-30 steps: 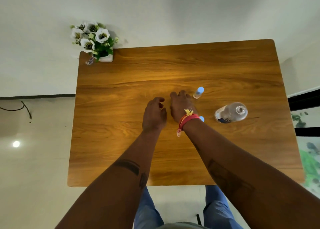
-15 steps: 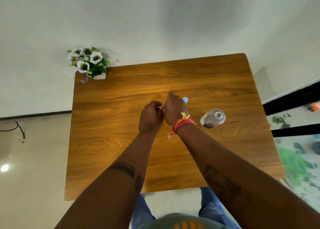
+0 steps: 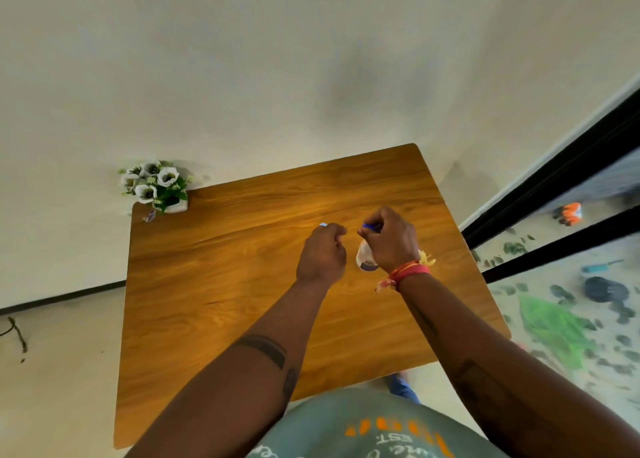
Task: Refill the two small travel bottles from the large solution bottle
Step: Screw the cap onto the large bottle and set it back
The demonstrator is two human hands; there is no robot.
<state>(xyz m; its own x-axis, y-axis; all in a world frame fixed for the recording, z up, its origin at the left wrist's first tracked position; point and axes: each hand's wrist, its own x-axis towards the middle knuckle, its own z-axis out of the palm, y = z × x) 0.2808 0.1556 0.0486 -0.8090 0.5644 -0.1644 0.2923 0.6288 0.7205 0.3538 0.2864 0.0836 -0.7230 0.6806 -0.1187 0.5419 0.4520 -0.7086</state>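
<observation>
My left hand (image 3: 322,255) is curled round a small travel bottle, of which only the light blue cap (image 3: 322,224) shows above the knuckles. To its right, my right hand (image 3: 391,239) pinches a small dark blue piece (image 3: 372,227) at its fingertips. The large clear solution bottle (image 3: 365,258), with a dark label, shows just under that palm. Whether the palm touches it I cannot tell. Both hands hover over the middle of the wooden table (image 3: 214,302), a short gap between them. The second travel bottle's body is hidden.
A white pot of white flowers (image 3: 157,187) stands at the table's far left corner against the wall. A black-framed glass door (image 3: 554,194) runs along the right, close to the table's right edge.
Both hands rose off the table with small bottle parts. My right hand moved right, over the large bottle. The camera tilted up and drew back.
</observation>
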